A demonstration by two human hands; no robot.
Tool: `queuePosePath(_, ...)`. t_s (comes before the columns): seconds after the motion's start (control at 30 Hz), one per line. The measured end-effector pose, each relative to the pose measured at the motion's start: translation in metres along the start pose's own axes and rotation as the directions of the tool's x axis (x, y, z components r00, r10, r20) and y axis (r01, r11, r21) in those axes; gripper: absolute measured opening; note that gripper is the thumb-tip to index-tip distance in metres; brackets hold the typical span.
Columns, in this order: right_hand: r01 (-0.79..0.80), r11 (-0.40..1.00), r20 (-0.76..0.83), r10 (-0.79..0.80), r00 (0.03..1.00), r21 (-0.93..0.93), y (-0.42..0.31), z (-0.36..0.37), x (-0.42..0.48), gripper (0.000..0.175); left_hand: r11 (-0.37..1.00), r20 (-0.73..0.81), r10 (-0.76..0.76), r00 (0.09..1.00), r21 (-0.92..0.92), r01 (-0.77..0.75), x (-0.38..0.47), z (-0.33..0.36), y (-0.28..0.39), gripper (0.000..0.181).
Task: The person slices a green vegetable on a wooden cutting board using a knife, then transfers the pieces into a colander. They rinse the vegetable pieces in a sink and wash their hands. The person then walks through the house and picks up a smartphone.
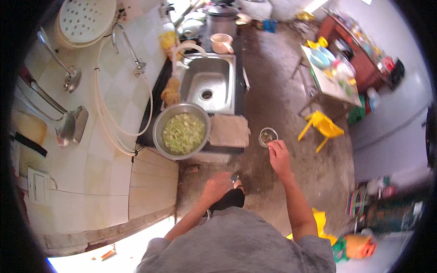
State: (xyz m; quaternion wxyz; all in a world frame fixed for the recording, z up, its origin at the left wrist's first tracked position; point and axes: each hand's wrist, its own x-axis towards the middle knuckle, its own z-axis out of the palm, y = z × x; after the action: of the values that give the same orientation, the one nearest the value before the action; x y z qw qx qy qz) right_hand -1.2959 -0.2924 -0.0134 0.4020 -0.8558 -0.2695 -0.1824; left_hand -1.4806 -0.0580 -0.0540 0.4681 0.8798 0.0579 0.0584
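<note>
My right hand is stretched forward over the floor with its fingers bent together. Its fingertips overlap the near rim of a small round container with dark and pale scraps inside. Whether the fingers grip that rim or only hover above it, I cannot tell. My left hand hangs blurred in front of my body, above my leg and sandalled foot; its fingers are not clear. Ahead of it, a metal bowl of chopped pale-green vegetables rests at the counter's near end.
Beyond the bowl lie a folded cloth and a steel sink with a white hose tap. Ladles hang on the tiled wall at left. A yellow plastic stool and a cluttered table stand at right.
</note>
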Motion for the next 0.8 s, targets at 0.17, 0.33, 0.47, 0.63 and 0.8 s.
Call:
queuePosePath(0.17, 0.107, 0.983, 0.189, -0.134, 0.973, 0.147, 0.032, 0.047, 0.117, 0.013, 0.985, -0.120, -0.065, 0.991, -0.169, 0.044, 0.096, 0.010, 0.030, 0.032)
queuePosePath(0.33, 0.089, 0.948, 0.388, -0.210, 0.898, 0.306, 0.041, 0.141, 0.212, 0.014, 0.970, -0.237, -0.219, 0.946, -0.161, 0.184, 0.127, -0.012, 0.053, 0.031)
queuePosePath(0.47, 0.004, 0.953, 0.568, -0.184, 0.802, 0.303, 0.080, 0.255, 0.267, 0.013, 0.934, -0.393, -0.357, 0.847, -0.155, 0.322, 0.140, -0.024, 0.054, 0.027)
queuePosePath(0.63, 0.109, 0.987, 0.665, -0.160, 0.730, 0.117, 0.164, 0.385, 0.307, 0.013, 0.839, -0.535, -0.534, 0.655, -0.239, 0.489, 0.168, -0.012, 0.062, 0.025)
queuePosePath(0.8, 0.119, 0.987, 0.779, -0.157, 0.607, 0.107, 0.206, 0.467, 0.324, 0.020, 0.700, -0.539, -0.695, 0.476, -0.360, 0.617, 0.223, 0.012, 0.079, 0.025)
